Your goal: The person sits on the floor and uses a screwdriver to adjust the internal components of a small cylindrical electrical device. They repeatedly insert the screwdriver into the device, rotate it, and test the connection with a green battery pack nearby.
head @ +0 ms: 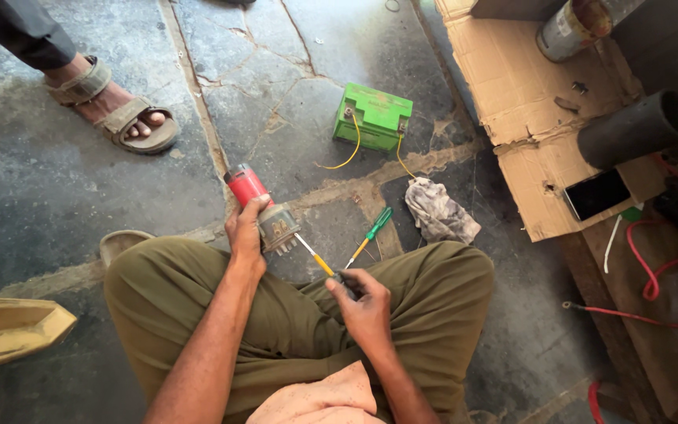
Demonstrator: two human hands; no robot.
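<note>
Several things lie on the stone floor [292, 102] around the seated person. Ahead of the knees stands a green battery [374, 116] with thin yellow wires [347, 153] coming from its front, and just beside it, to the right, lies a crumpled rag [439, 212]. A green-handled screwdriver [370, 235] rests on the floor between the rag and the hands, not touched by anyone. Flattened cardboard [512, 102] covers the ground on the right, with a dark phone [598, 193], a black pipe [637, 129] and a tin can [574, 27] lying on its side; what is inside the can I cannot tell. Red cable [653, 275] runs along the right edge. Another person's sandalled foot [115, 110] stands at the upper left, well apart.

Nothing blocks the view of the work. The left hand [245, 232] is closed around a cylindrical part [264, 208], red at the far end and grey metal with small pins at the near end, held tilted above the left knee. The right hand [364, 302] is closed around the dark handle of a yellow-shafted screwdriver [315, 257], whose metal tip touches the pinned end of the part.
</note>
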